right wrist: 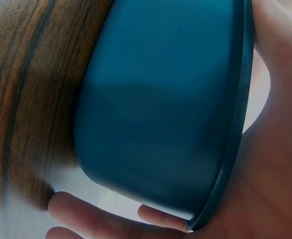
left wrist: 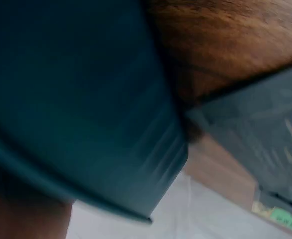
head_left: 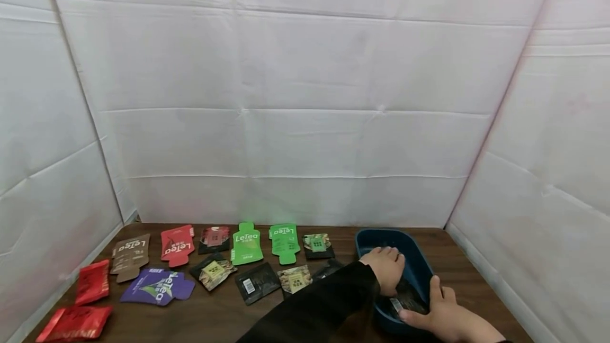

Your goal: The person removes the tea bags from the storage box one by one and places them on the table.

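A dark blue plastic bin [head_left: 419, 261] stands at the right end of the table, and a black packet [head_left: 413, 299] with a white label lies inside it. My left hand [head_left: 385, 269] reaches over the near-left rim into the bin; its fingertips are hidden, so I cannot tell whether they hold anything. With thumb over the rim and fingers along the outer wall, my right hand [head_left: 450, 316] grips the bin's right side. The right wrist view shows this wall [right wrist: 156, 109] close up. Beside the bin, a black packet [head_left: 329, 268] is partly covered by my left sleeve.
Left of the bin lie a black-green packet [head_left: 318, 246], green LeTea packets [head_left: 247, 245], a purple one [head_left: 157, 286], a brown one [head_left: 131, 255] and shiny red packets [head_left: 73, 324]. White cloth walls [head_left: 305, 142] enclose the table on three sides.
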{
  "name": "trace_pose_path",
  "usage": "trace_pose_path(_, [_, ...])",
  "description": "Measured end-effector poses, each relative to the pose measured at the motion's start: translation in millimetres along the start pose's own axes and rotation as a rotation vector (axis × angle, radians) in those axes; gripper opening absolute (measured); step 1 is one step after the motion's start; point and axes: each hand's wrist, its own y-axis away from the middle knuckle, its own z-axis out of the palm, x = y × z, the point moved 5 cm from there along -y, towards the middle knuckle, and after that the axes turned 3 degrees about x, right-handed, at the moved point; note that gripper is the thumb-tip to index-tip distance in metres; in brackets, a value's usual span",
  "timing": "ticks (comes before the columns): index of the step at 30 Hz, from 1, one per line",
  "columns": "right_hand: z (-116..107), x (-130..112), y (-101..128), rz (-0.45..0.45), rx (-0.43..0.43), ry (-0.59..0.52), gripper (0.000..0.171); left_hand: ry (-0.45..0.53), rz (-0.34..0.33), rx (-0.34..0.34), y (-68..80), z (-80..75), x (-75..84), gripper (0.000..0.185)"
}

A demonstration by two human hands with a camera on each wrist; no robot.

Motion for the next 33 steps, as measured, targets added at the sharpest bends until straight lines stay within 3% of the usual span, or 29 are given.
trace_pose_path(5, [4, -6, -1, 0.01, -0.02, -0.018, 0.13, 0.11, -0.049, -0.054, -4.1, 19.5, -3.2, 0.033])
trace_pose_path(9, [4, -6, 1, 0.018, -0.027, -0.028, 0.131, 0.146, -0.036, -0.082, -13.3, 27.7, -0.9, 0.002])
trace_pose_path(14, [1, -5, 3, 0.019, -0.02, -0.016, 0.131, 0.091, 0.035, -0.074, -16.4, 22.8, 5.8, 0.011])
trace_pose_path(18, [0, -3, 3, 0.02, -0.02, -0.019, 0.131, 0.051, 0.084, -0.082, -14.1, 20.2, 10.9, 0.004])
trace_pose_path(22, [1, -3, 3, 0.007, -0.017, -0.022, 0.13, -0.015, 0.084, -0.048, -15.7, 23.8, 14.1, 0.013])
trace_pose_path(25, [1, -4, 3, 0.008, -0.012, -0.022, 0.13, -0.046, 0.08, -0.025, -19.1, 26.2, 16.1, 0.008])
trace_pose_path(33, [-1, 0, 2, 0.009, -0.004, -0.016, 0.13, 0.104, 0.086, -0.034, -13.3, 10.8, 14.5, 0.022])
